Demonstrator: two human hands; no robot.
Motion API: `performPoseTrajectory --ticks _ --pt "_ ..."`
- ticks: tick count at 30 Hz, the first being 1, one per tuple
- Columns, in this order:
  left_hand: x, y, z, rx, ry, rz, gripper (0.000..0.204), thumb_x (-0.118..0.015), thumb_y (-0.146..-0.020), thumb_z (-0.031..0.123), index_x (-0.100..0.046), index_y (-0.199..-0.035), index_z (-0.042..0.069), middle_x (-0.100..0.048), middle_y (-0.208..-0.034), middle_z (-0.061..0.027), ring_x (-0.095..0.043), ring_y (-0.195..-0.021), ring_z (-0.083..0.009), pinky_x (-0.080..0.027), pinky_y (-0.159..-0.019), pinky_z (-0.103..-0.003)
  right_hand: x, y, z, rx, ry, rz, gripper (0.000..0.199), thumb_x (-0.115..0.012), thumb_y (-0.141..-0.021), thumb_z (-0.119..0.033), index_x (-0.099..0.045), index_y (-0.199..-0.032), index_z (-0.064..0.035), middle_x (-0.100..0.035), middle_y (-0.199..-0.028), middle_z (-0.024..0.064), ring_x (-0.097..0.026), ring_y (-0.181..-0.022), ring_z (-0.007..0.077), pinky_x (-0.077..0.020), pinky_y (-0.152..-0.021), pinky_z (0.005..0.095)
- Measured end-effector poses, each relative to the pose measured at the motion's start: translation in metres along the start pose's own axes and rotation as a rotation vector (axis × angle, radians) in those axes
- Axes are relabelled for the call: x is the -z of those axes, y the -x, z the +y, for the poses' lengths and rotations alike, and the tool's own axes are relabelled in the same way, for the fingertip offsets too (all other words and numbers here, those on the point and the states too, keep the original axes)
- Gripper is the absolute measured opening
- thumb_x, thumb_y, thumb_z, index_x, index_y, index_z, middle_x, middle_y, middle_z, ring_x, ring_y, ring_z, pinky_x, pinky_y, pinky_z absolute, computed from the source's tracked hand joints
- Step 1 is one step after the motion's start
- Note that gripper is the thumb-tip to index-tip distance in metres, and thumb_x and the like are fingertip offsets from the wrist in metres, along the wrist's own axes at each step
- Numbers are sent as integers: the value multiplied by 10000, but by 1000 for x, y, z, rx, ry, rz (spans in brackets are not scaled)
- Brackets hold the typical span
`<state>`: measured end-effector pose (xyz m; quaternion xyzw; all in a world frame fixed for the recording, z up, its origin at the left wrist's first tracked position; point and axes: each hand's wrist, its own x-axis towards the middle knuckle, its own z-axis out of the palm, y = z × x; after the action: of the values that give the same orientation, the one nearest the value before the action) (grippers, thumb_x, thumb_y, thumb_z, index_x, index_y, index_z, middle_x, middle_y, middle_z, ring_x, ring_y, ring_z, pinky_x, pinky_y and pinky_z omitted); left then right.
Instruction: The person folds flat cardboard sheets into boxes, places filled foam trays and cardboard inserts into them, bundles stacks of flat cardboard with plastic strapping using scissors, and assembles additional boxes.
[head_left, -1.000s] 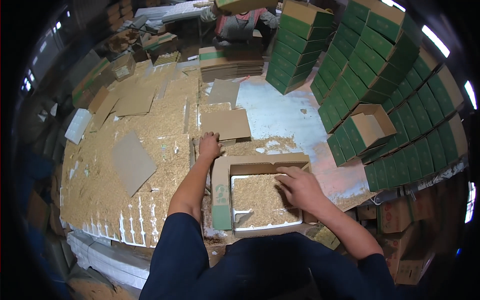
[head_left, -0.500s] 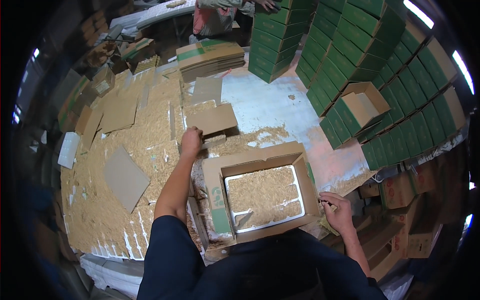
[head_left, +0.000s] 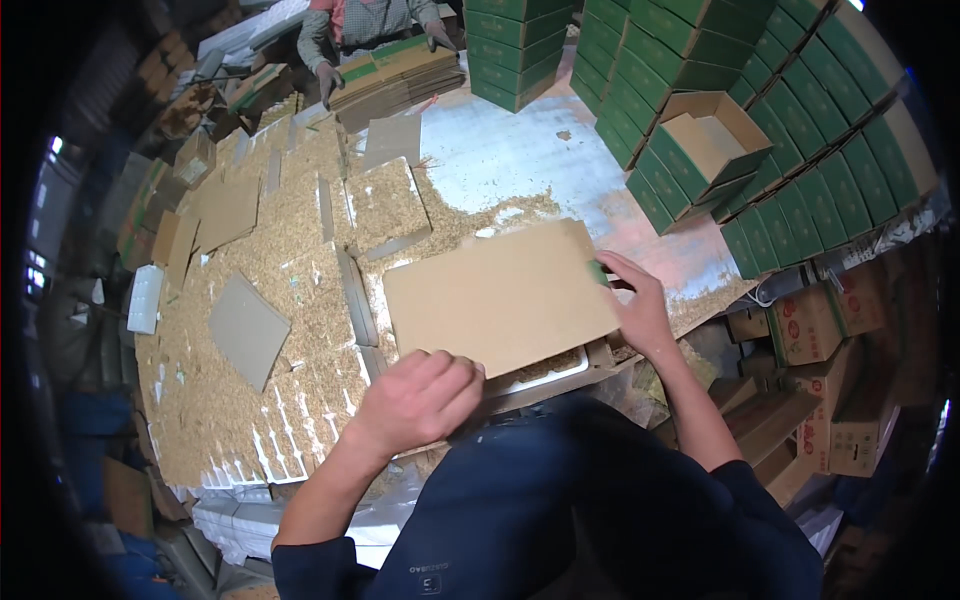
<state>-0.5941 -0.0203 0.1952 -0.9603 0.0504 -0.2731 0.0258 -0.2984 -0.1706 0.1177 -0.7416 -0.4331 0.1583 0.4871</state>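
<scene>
In front of me stands an open cardboard box (head_left: 560,380) with a white tray (head_left: 548,374) of tan shavings inside, mostly covered now. A plain cardboard sheet (head_left: 500,290) lies tilted over its opening. My left hand (head_left: 425,395) is closed at the sheet's near left corner, its fingertips hidden behind the knuckles. At the right end, my right hand (head_left: 638,298) curls its thumb and fingers about the box's green-printed edge. A shavings-filled tray (head_left: 388,205) rests beyond the box, with a grey cardboard piece (head_left: 392,142) behind it.
Green box stacks (head_left: 515,50) rise at the back and right, with one open box (head_left: 712,130) on top. Tan shavings (head_left: 310,340) spread over the left of the table. Across it, a co-worker's gloved hands (head_left: 328,82) touch flattened cartons (head_left: 395,80). Brown cartons (head_left: 800,325) stand lower right.
My left hand has brought the cardboard sheet from the far tray over the box. My right hand has moved up along the box's right end. The co-worker has reached the flattened cartons.
</scene>
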Motion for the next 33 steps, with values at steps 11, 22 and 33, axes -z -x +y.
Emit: performPoseTrajectory --ticks 11,22,33 --pt "-42 2 33 308 539 -503 108 -634 -781 63 -620 -885 36 -611 -905 -111 -665 -819 -313 -557 -696 -413 -21 3 21 -274 -322 -191 536 -710 -886 -108 -528 -1362 59 -610 -1169 203 -607 -1031 143 -527 -840 249" --pt "-65 -27 28 510 531 -734 459 -791 -703 215 -640 -1126 120 -571 -1146 -140 -593 -1034 -328 -504 -882 -420 -18 3 31 -238 -314 -188 518 -700 -892 -194 -559 -1345 13 -673 -1136 192 -689 -865 170 -544 -753 285" --pt "-112 -32 36 560 -15 -855 1016 -765 -714 562 -270 -1545 250 -157 -1587 -265 -182 -1454 -482 -272 -1109 -656 -25 5 32 -203 -251 -133 489 -697 -890 -192 -581 -1316 18 -646 -1227 188 -675 -918 204 -551 -786 299"
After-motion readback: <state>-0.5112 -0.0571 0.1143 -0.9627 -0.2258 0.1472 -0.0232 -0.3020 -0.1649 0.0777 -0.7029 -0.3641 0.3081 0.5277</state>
